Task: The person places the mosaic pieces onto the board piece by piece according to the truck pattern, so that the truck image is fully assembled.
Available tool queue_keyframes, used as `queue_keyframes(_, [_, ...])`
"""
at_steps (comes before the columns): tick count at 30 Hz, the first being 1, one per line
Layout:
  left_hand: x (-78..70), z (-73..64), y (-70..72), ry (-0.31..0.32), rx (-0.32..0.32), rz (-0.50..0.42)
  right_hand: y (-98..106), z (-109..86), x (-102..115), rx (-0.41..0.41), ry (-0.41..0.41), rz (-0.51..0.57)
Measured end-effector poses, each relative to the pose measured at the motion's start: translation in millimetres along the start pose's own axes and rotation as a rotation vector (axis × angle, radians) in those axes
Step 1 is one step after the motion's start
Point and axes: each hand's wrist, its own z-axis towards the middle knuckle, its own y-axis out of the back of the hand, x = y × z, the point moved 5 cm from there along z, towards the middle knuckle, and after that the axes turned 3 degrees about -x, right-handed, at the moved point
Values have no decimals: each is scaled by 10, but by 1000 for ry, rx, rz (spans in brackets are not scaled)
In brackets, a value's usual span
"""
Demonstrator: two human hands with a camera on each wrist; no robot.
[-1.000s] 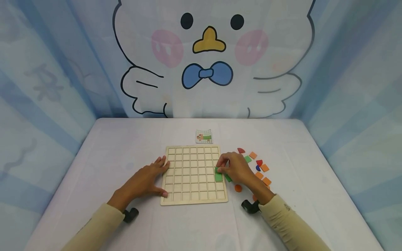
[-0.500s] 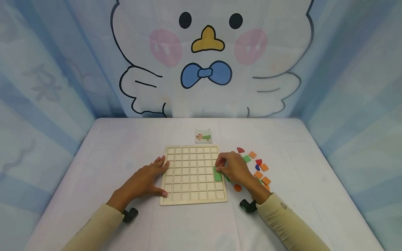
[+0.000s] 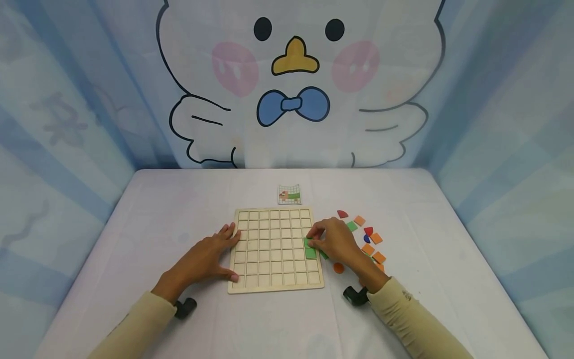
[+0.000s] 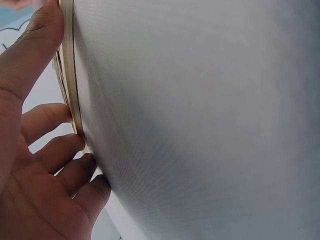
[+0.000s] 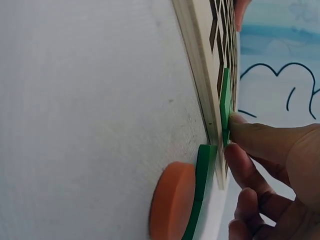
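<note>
A wooden grid board (image 3: 265, 254) lies on the white table. My left hand (image 3: 207, 257) rests along its left edge, thumb near the front corner and fingers spread farther back. On the board's right side, my right hand (image 3: 335, 240) pinches a green square tile (image 3: 307, 243) between thumb and index finger, low over a cell in the rightmost column. Directly in front of it, another green tile (image 3: 310, 253) sits in that same column. In the right wrist view the thumb presses the pinched tile's face, and the other fingers curl loosely below.
Right of the board lie loose pieces: orange squares (image 3: 378, 257), a green square (image 3: 352, 226), red wedges (image 3: 342, 214), a blue piece (image 3: 366, 239) and an orange disc (image 3: 338, 268). A small picture card (image 3: 289, 195) lies behind the board. A printed curtain encloses the table.
The right hand stays at the same cell with its tile, fingers hardly moving. The left hand has not moved on the board. The whole view has shifted slightly.
</note>
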Motion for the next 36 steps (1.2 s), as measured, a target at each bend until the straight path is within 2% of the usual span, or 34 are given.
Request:
queue_keyframes(11, [9, 14, -16, 6, 6, -4, 41, -28, 12, 10, -7, 37])
queue_keyframes(17, [17, 12, -13, 5, 0, -4, 77, -38, -12, 16, 19, 59])
queue_keyframes(28, [9, 4, -15, 1, -5, 5, 326, -190, -282, 14, 14, 65])
queue_keyframes(36, [-5, -4, -7, 1, -7, 2, 317, -308, -425, 38, 11, 61])
